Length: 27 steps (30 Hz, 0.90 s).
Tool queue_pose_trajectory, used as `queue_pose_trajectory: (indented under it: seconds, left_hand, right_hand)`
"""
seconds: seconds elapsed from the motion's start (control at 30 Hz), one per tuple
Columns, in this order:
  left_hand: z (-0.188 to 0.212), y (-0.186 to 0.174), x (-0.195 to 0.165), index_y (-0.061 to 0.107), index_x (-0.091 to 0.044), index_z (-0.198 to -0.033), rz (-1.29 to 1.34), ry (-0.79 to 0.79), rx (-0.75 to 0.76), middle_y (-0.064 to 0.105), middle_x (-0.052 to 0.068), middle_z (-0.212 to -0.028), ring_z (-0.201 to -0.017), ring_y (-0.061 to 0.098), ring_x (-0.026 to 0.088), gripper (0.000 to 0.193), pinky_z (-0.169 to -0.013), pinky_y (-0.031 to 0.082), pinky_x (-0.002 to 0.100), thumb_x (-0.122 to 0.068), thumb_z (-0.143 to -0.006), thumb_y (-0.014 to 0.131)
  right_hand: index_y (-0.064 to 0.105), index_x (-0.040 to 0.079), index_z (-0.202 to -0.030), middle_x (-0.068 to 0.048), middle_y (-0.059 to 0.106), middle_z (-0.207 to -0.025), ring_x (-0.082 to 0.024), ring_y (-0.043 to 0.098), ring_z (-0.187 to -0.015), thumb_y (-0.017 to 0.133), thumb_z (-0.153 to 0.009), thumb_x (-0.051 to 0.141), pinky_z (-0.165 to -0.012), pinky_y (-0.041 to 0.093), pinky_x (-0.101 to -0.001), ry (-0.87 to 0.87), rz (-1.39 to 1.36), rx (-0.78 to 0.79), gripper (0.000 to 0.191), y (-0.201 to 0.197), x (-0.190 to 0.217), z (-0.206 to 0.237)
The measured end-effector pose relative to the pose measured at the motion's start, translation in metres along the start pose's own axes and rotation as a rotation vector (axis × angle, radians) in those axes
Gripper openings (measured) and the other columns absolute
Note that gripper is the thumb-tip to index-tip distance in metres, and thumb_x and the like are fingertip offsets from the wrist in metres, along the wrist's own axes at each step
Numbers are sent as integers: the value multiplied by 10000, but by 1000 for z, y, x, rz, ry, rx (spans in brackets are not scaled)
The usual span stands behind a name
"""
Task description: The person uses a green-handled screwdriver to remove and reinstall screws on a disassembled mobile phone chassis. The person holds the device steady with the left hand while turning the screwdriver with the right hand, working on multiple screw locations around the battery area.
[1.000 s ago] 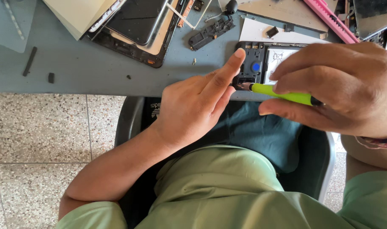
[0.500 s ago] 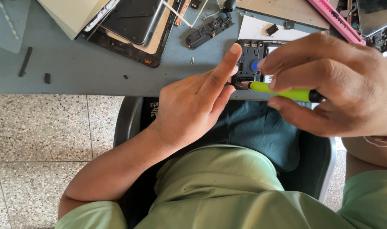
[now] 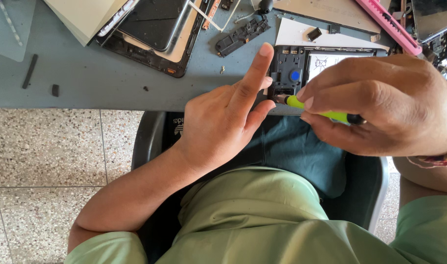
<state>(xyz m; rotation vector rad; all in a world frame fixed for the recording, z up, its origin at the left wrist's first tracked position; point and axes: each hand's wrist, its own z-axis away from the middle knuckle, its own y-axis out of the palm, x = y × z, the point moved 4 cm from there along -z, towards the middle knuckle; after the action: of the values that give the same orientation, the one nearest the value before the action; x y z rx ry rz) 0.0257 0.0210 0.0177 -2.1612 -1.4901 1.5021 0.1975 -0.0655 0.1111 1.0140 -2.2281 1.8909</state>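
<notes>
**Hands at the opened phone**

Right hand (image 3: 380,105) grips a yellow-green screwdriver (image 3: 321,111), tip now at the phone (image 3: 294,73) on the table (image 3: 111,78) edge. Left hand (image 3: 223,122) steadies the phone, forefinger raised higher than a second ago. Spare parts (image 3: 155,29) lie beyond.

One head-worn view looks steeply down, close over the table (image 3: 111,83) edge: the table fills the top of the frame, with the person's lap and the floor (image 3: 42,151) below it.
</notes>
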Motion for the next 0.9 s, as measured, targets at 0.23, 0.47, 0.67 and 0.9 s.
queue_pose_trajectory:
  seconds: [0.23, 0.47, 0.67, 0.9]
  left_hand:
    - [0, 0, 0, 248, -67, -1644, -14, -1, 1, 740, 23, -1141, -892, 724, 152, 899, -764, 567, 279, -132, -978, 848]
    - [0, 1, 1, 246, -76, -1630, -3, 2, -5, 728, 14, -1108, -900, 726, 129, 876, -753, 565, 246, -126, -986, 838]
    - [-2, 0, -1, 272, -92, -1603, -32, -6, 11, 740, 22, -1132, -894, 722, 144, 853, -761, 561, 283, -133, -972, 844]
    - [0, 2, 0, 302, -99, -1564, -30, -2, 13, 728, 10, -1089, -861, 717, 127, 771, -725, 554, 251, -163, -1005, 830]
  right_hand:
    - [552, 24, -1087, -132, 720, -954, -246, 743, -800, 837, -821, 8, -631, 603, -343, -42, -91, -73, 390, 1, -3, 16]
    - [526, 24, -1125, -136, 695, -1002, -243, 731, -850, 796, -878, -5, -692, 603, -342, 463, 78, -240, 367, 1, -57, 51]
    - [503, 25, -1157, -139, 673, -1044, -241, 720, -893, 761, -927, -17, -745, 604, -341, 594, 172, -130, 349, 15, -103, 77]
    - [476, 25, -1194, -143, 648, -1092, -239, 708, -943, 721, -984, -30, -807, 604, -340, 601, 151, -120, 328, 17, -107, 80]
